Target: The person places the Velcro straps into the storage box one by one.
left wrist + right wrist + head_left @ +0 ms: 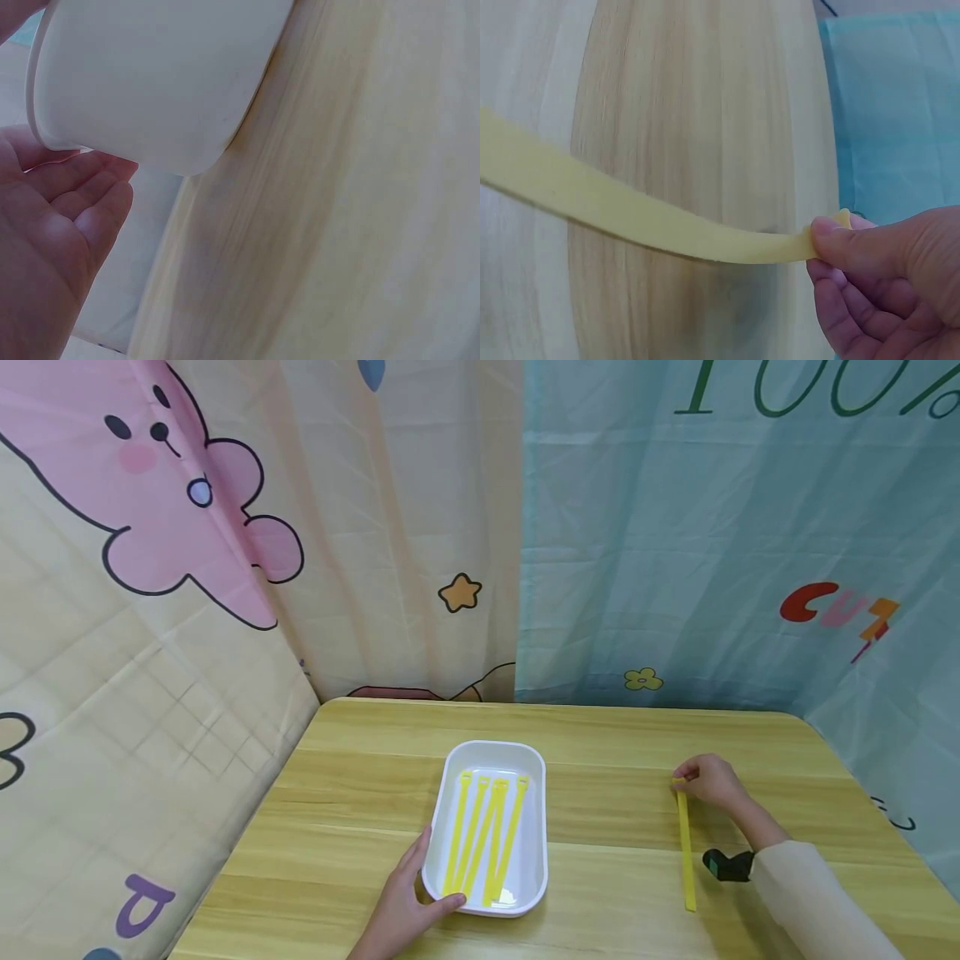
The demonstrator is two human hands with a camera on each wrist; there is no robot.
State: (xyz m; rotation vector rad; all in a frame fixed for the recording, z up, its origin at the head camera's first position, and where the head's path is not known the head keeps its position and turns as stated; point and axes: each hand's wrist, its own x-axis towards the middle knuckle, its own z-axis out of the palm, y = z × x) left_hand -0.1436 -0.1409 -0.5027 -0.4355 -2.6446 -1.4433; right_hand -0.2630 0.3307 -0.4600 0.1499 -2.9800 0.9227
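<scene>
A white tray (543, 835) stands left of the table's middle. Inside it lie several yellow cable straps (457, 835), slotted heads at the far end. My left hand (408, 897) holds the tray's near left corner, thumb at the rim and fingers along the outer side. In the left wrist view those fingers sit under the lip of the tray wall (150, 82). Over to the right, my right hand (712, 779) pinches one yellow cable strap (686, 852) by its far end. The strap's length runs toward me, bending gently in the right wrist view.
The wooden tabletop (600, 877) reaches to patterned curtains behind, cream at the left and blue curtain (637, 568) at the right. A black wrist device (727, 866) sits at the right sleeve (817, 893).
</scene>
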